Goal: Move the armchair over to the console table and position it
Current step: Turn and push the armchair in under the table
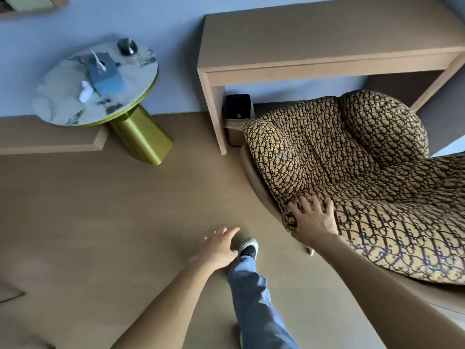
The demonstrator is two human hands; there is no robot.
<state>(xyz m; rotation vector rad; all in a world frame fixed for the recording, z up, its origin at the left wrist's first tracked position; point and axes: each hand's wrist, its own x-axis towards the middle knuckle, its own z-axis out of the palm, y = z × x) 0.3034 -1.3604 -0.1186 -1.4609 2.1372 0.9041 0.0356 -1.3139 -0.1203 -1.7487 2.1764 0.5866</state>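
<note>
**Armchair at the console table, one palm on its cushion**

From the head view, our right hand (313, 217) lies flat on the near edge of the armchair (352, 172), fingers (308, 201) spread wide and pressing the patterned cushion rather than gripping anything. Beyond those fingertips the chair's far end already sits partly beneath the console table (314, 41), close beside the small bin (236, 117) by the table leg. Our left hand (219, 245) hovers open and empty over the floor, well left of the chair, above our forward foot (247, 248).

We judge the chair bulky and fairly heavy, its upholstery soft and yielding, so a palm on the cushion may sink or slide. The firm smooth shell just below our right fingers looks the better hold, with both hands.
</note>
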